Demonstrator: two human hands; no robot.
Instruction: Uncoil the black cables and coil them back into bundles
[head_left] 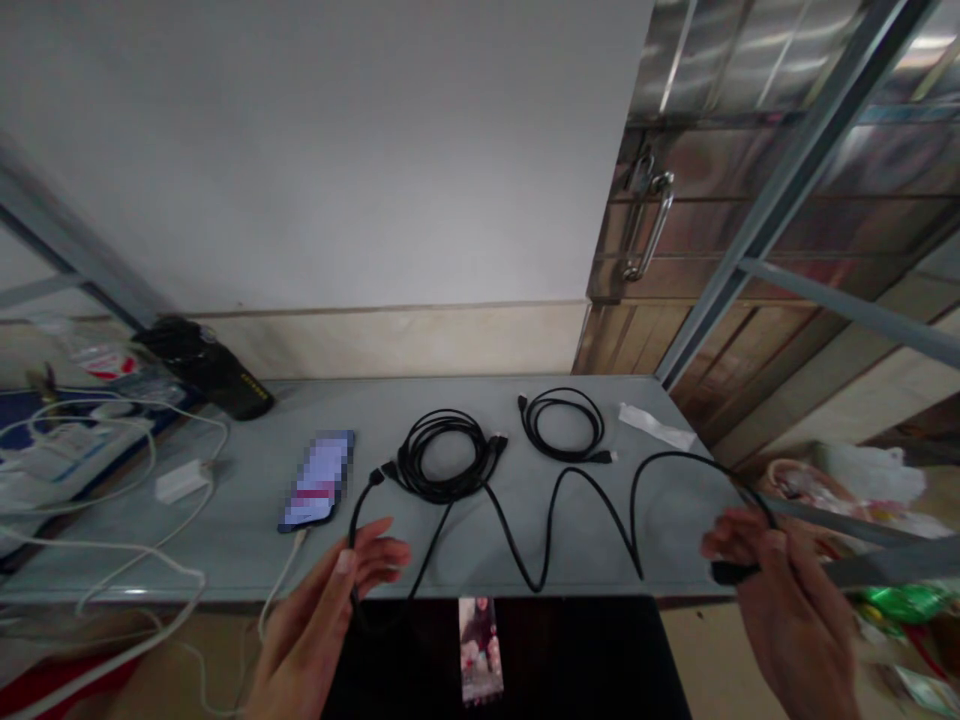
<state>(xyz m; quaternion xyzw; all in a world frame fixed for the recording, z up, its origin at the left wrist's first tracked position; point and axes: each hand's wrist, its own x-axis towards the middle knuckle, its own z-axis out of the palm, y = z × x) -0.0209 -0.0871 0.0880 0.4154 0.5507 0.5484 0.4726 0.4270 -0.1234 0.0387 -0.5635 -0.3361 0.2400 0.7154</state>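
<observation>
My left hand [322, 610], at the table's front edge, pinches a black cable [544, 545] just below a black plug [377, 477] that points up and away. The same hand's fingers are partly curled. My right hand [787, 600] closes round what looks like the cable's other end at the right edge, where a dark piece [733, 572] shows under the fingers. Between the hands the cable lies in loose zigzag bends. A thick black cable coil [442, 490] rests behind, beside the left hand's plug. A smaller black cable coil [562, 452] lies farther right.
A phone [319, 480] with a white cord lies left on the grey table [480, 395]. Behind it are a black bottle-like item [206, 365] and a white adapter [182, 482]. A white strip [656, 427] lies at right. Metal frame posts [787, 180] flank the table.
</observation>
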